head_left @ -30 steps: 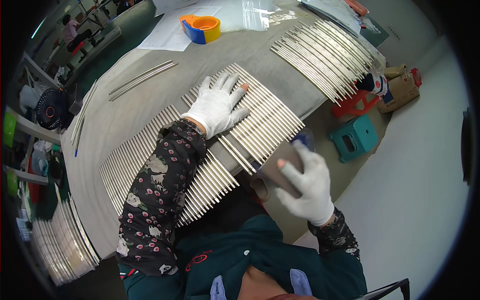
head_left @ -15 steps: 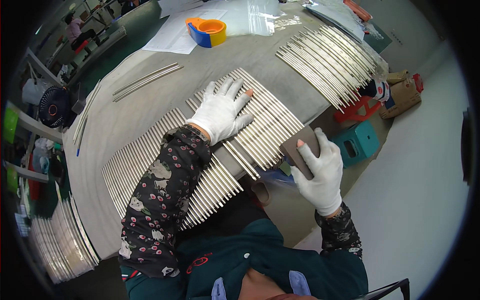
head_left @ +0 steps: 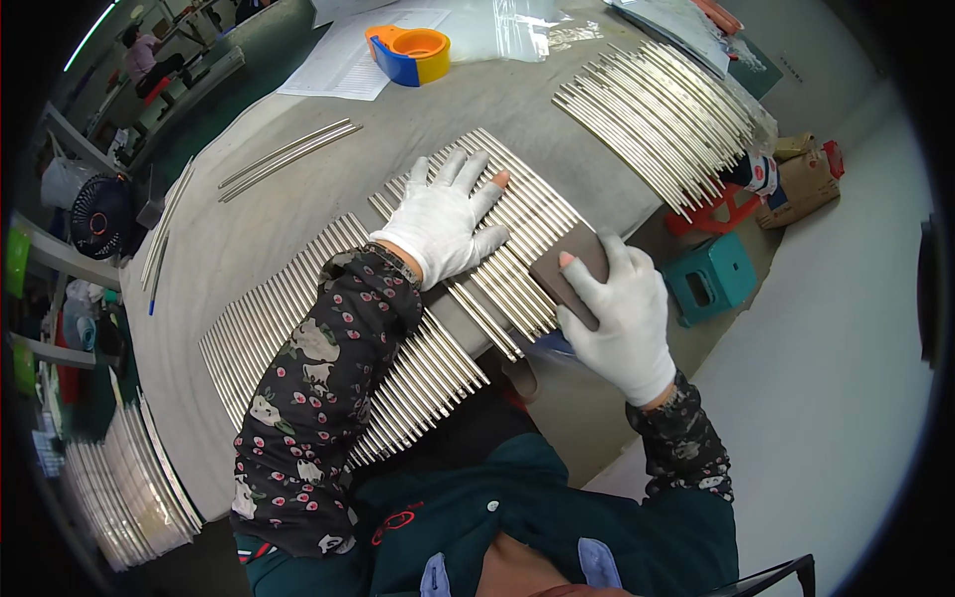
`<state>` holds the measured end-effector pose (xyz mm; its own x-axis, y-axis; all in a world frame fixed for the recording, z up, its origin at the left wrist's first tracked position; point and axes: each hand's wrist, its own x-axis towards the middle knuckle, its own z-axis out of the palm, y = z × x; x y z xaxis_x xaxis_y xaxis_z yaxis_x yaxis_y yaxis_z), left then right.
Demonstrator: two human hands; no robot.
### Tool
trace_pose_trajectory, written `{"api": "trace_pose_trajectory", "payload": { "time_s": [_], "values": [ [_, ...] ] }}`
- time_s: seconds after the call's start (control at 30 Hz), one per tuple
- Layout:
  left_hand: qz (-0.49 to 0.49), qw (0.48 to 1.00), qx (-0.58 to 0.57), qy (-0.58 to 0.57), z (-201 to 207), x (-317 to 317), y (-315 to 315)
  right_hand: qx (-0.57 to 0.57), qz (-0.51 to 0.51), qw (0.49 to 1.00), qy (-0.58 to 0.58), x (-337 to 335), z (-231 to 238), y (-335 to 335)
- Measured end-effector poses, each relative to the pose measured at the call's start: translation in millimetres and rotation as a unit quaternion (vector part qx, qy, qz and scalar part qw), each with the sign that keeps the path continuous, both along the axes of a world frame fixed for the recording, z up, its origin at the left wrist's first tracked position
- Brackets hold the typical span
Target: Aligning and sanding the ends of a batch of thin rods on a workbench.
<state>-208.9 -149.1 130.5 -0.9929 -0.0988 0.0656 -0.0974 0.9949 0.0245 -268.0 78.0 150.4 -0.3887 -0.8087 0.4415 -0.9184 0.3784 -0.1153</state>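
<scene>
My left hand [head_left: 438, 224], in a white glove with one bare fingertip, lies flat with spread fingers on a row of shiny metal rods [head_left: 525, 199]. At the right end of these rods, my right hand [head_left: 629, 323], gloved alike, grips a grey-brown rectangular block [head_left: 572, 261], perhaps a sanding block. The block rests against the rods' ends and overlaps them. A second row of metal rods [head_left: 274, 313] lies side by side to the left, partly hidden under my left forearm.
Another stack of rods [head_left: 657, 124] sits at the table's far right. A few loose rods [head_left: 288, 159] and an orange, blue and yellow tape dispenser [head_left: 410, 55] lie farther back. Beyond the right edge stand a teal stool [head_left: 711, 279] and a cardboard box [head_left: 801, 184].
My right hand has moved left with the block, which now covers more of the rods' right ends. The left hand stays pressed in the same place on the rods.
</scene>
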Motion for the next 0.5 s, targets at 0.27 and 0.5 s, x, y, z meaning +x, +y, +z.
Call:
{"api": "trace_pose_trajectory", "payload": {
  "time_s": [0.27,0.5],
  "values": [
    [0.006,1.0,-0.009,-0.008,-2,0,0,0.016,0.018,1.0,0.0,-2,1,14],
    [0.007,1.0,-0.009,0.007,-3,2,-1,0.035,0.027,0.999,-0.021,-4,13,25]
  ]
}}
